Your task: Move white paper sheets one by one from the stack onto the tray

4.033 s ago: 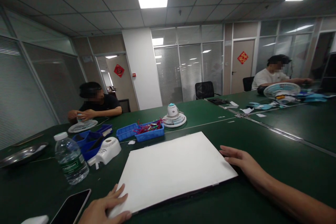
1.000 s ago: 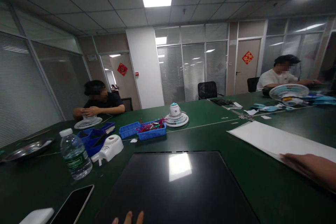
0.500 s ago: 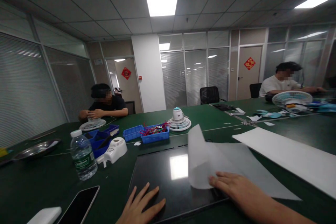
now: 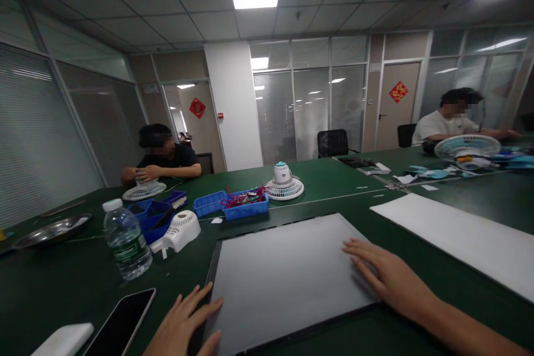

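A translucent white sheet (image 4: 287, 278) lies flat over a dark, glossy flat panel on the green table. The panel's black frame (image 4: 213, 267) shows along the left and front edges. At the left edge, my left hand (image 4: 183, 320) is open, fingers spread, with its fingertips at the sheet's border. My right hand (image 4: 387, 272) is open too, its outstretched fingers over the sheet's right side. Whether those fingers press on the sheet or hover just above it, I cannot tell. Neither hand grips anything.
Left of the panel are a water bottle (image 4: 127, 242), a phone (image 4: 120, 322) and a white fan housing (image 4: 181, 231). Behind it stand a blue tray (image 4: 246, 209) of wired parts and a fan (image 4: 284, 183). A white board (image 4: 454, 239) lies right. Two people sit at the table.
The sheet, curled up on the panel's right half before, now lies flat across it. My left hand has moved left to the edge; my right hand has shifted slightly right and up.
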{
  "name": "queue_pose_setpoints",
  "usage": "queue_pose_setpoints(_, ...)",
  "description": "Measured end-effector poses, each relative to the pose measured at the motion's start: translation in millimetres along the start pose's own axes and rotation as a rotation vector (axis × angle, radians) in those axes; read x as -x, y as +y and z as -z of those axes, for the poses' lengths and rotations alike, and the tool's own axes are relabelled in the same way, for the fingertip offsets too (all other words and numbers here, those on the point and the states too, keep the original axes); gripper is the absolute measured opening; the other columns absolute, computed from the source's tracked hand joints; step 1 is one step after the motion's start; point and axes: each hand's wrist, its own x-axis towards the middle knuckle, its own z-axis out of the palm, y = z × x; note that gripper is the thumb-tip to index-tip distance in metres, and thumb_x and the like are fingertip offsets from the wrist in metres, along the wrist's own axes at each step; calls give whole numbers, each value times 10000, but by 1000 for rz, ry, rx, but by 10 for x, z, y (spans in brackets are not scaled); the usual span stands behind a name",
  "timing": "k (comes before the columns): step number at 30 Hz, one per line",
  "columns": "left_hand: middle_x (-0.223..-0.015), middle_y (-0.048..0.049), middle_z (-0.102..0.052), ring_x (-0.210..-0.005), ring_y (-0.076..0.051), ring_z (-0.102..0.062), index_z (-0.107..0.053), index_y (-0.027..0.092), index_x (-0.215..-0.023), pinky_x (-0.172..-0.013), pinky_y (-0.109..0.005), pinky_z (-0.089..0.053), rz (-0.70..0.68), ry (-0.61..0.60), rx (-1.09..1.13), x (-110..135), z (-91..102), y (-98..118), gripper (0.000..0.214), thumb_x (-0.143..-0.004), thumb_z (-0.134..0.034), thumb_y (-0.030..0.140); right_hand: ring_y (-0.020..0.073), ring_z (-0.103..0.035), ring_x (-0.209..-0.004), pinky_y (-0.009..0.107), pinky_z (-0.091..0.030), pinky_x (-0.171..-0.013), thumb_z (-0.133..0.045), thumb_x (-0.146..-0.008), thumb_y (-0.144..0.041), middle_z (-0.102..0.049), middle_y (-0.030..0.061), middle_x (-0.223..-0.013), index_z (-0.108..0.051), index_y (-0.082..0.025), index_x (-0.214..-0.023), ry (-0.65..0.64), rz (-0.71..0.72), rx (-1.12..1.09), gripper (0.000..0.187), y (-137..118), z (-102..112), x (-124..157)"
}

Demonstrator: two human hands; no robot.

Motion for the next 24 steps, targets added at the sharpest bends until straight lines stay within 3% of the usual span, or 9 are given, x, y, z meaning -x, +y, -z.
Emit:
queue_pose_setpoints(4, -1298, -50, -723, -1147, -382, -700, -782, 341, -1118, -901, -611, -598, 84, -29, 46, -30, 65, -50, 299, -906, -628, 484, 346, -471, -1415, 579, -360, -1177, -425, -971, -524, -570, 120, -1488, -645, -172, -1375, 31, -265, 87, 579, 606, 66, -76)
queue_pose_setpoints(7, -1352, -47, -687, -1234, -387, -639, -756, 330, -1198, -981, -626, -543, 215, -173, 125, -76, 127, -32, 380, -912, -593, 519, 344, -475, -1412, 566, -395, -1153, -420, -953, -544, -554, 121, -1503, -647, -168, -1368, 11, -322, 73, 604, 810, 30, -92)
queue_pose_setpoints(10, -1470, -51, -586, -1364, -395, -512, -696, 314, -1307, -1077, -643, -449, 353, -319, 209, -102, 138, 7, 475, -927, -537, 551, 319, -467, -1422, 524, -370, -1181, -425, -942, -528, -550, 87, -1511, -664, -193, -1353, -8, -317, 67, 582, 816, -54, -98)
queue_pose_setpoints(13, -1547, -40, -494, -1438, -381, -412, -651, 311, -1365, -1151, -636, -346, 409, -383, 272, -100, 114, 28, 524, -934, -501, 567, 314, -473, -1418, 501, -352, -1199, -409, -945, -498, -554, 92, -1508, -663, -161, -1355, -21, -302, 73, 588, 757, -109, -90)
queue_pose_setpoints(20, -1567, -8, -466, -1452, -350, -404, -616, 331, -1397, -1170, -619, -305, 400, -353, 340, -63, 54, -8, 512, -956, -464, 542, 326, -433, -1444, 531, -408, -1162, -438, -920, -389, -532, 76, -1531, -683, -218, -1338, -20, -294, 103, 514, 721, -129, -47)
queue_pose_setpoints(24, -1548, -8, -497, -1421, -365, -446, -629, 344, -1381, -1147, -622, -342, 410, -317, 359, -42, -2, -40, 486, -950, -501, 530, 356, -406, -1457, 564, -384, -1168, -483, -907, -396, -514, 111, -1543, -669, -205, -1348, 55, -304, 181, 515, 971, 8, -75)
